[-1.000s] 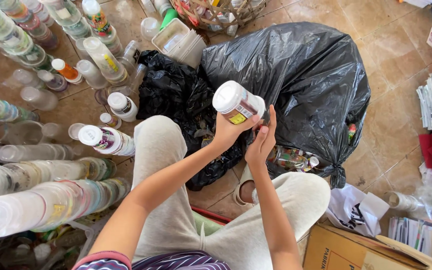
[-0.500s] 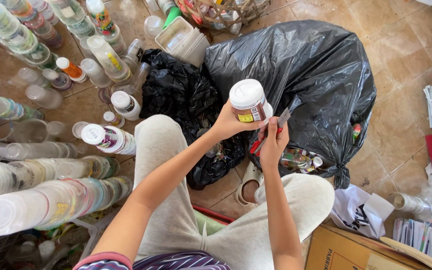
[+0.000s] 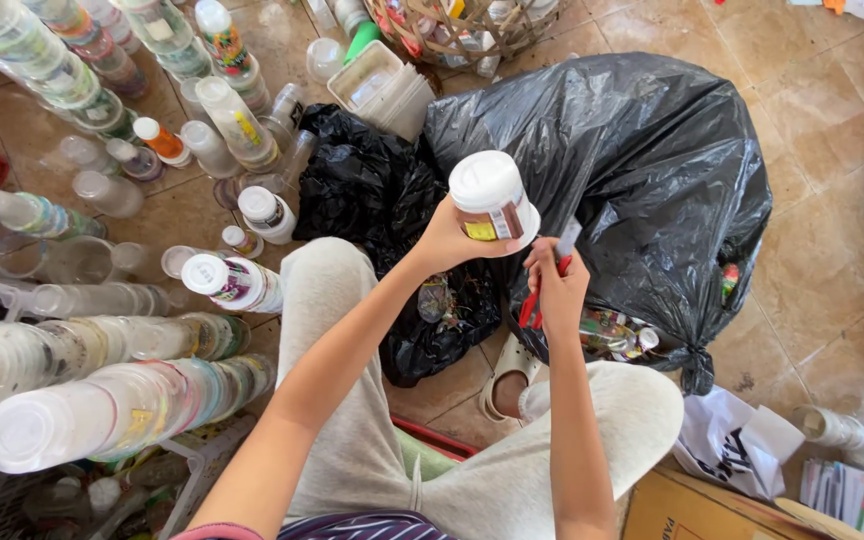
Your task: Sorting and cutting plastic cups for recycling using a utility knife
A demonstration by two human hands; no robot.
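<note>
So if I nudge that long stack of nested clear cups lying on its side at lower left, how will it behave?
The stack of nested cups probably feels light for its length, being thin clear plastic. Lying on its side and round, it would likely roll. Pushed at one end, it may bend or slide apart at the joints, since the cups look only nested. The white crate beneath might check it.

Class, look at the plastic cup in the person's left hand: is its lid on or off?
On. A white lid covers the top of the cup held in the left hand.

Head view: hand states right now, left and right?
Left hand: closed around a white-lidded plastic jar with a brown and yellow label.
Right hand: closed on a red-handled cutter with a grey blade.
</note>
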